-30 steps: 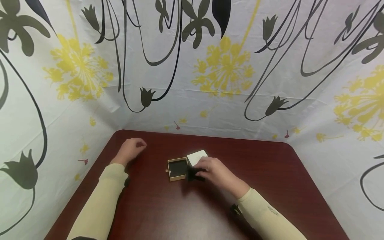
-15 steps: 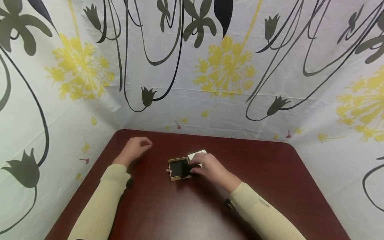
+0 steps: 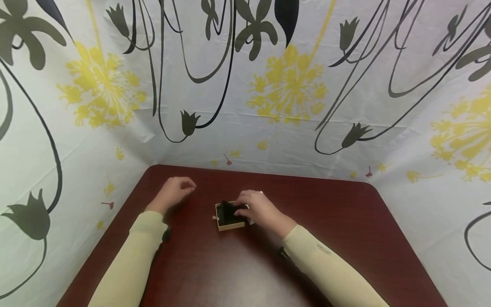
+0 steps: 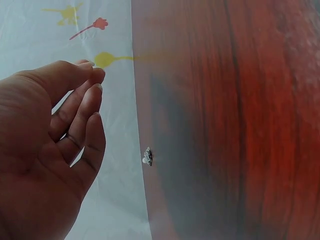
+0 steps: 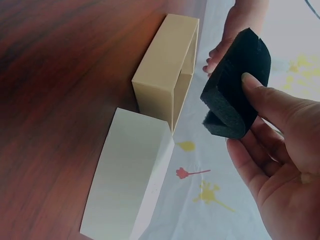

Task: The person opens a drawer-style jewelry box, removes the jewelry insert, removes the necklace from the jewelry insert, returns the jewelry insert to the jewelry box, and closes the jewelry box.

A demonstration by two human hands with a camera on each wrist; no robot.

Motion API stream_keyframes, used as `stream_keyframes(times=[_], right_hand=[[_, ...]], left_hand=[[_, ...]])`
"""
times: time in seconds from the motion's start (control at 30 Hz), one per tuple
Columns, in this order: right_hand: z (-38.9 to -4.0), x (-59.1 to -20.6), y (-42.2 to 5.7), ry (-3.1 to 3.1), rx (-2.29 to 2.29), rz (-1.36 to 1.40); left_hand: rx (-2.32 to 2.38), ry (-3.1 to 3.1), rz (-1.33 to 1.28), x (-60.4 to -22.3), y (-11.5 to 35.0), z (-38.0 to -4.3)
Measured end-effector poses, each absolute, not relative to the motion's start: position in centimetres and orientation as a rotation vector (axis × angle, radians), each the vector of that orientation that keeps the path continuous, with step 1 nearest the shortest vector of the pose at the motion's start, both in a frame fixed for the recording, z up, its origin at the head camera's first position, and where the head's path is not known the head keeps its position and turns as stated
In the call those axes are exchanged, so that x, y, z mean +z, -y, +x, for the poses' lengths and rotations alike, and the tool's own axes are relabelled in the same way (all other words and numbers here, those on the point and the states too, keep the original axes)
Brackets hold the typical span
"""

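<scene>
Between its thumb and fingers, my right hand (image 3: 258, 209) pinches a black foam pad (image 5: 242, 82), which is bent or slit along its lower edge in the right wrist view. The pad is tilted above the small tan box (image 3: 232, 227), which has a pull tab on its left side. A white box-shaped piece (image 5: 125, 175) sits right by it, mostly covered by my hand in the head view. My left hand (image 3: 171, 194) hovers at the table's left side, fingers loosely curled and thumb near the index fingertip. Nothing is held there.
A small silvery, beaded item (image 4: 147, 156) lies by the table edge in the left wrist view. The dark red wooden table (image 3: 215, 264) is enclosed by white cloth (image 3: 238, 98) with flower prints.
My right hand has moved left and slightly away from me, bringing the black foam pad from the box's right side to above it. My left hand has shifted slightly right.
</scene>
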State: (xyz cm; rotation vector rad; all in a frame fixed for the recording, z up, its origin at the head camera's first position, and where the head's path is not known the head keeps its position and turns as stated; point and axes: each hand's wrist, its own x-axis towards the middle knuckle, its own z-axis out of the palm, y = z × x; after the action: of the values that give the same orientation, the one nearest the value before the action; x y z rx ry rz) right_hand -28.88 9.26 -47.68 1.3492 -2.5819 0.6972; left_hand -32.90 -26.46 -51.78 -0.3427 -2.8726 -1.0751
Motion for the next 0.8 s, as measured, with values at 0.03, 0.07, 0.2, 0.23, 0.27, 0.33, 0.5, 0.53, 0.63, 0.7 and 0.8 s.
stream_keyframes(times=[0.03, 0.07, 0.2, 0.23, 0.27, 0.33, 0.5, 0.53, 0.63, 0.7, 0.8], right_hand=[[-28.97, -47.70, -9.16, 2.580, 0.695, 1.359], [-29.05, -47.72, -9.08, 2.579, 0.688, 1.365], [-29.35, -47.81, -8.79, 2.567, 0.673, 1.387], [-29.43, -47.84, -8.73, 2.565, 0.670, 1.391], [-29.50, -47.85, -8.68, 2.563, 0.664, 1.393], [-29.61, -47.86, -8.60, 2.557, 0.662, 1.401], [-29.77, -47.94, -8.48, 2.532, 0.658, 1.423], [-29.80, -47.99, -8.46, 2.525, 0.657, 1.427], [-29.85, -48.20, -8.44, 2.522, 0.646, 1.427], [-29.89, -48.34, -8.41, 2.519, 0.632, 1.423], [-29.85, -48.40, -8.33, 2.519, 0.621, 1.419]], left_hand=[[-1.072, 2.873, -0.342, -51.78, 26.51, -32.88], [-1.069, 2.873, -0.341, -51.75, 26.55, -32.83], [-1.073, 2.873, -0.329, -51.76, 26.77, -32.74], [-1.077, 2.872, -0.329, -51.77, 26.80, -32.72], [-1.080, 2.874, -0.327, -51.80, 26.84, -32.70], [-1.079, 2.877, -0.325, -51.91, 26.89, -32.72], [-1.069, 2.883, -0.319, -52.14, 26.87, -32.72], [-1.069, 2.881, -0.318, -52.12, 26.83, -32.68], [-1.076, 2.874, -0.322, -52.05, 26.76, -32.63], [-1.078, 2.872, -0.323, -51.98, 26.72, -32.59], [-1.078, 2.874, -0.324, -51.96, 26.71, -32.55]])
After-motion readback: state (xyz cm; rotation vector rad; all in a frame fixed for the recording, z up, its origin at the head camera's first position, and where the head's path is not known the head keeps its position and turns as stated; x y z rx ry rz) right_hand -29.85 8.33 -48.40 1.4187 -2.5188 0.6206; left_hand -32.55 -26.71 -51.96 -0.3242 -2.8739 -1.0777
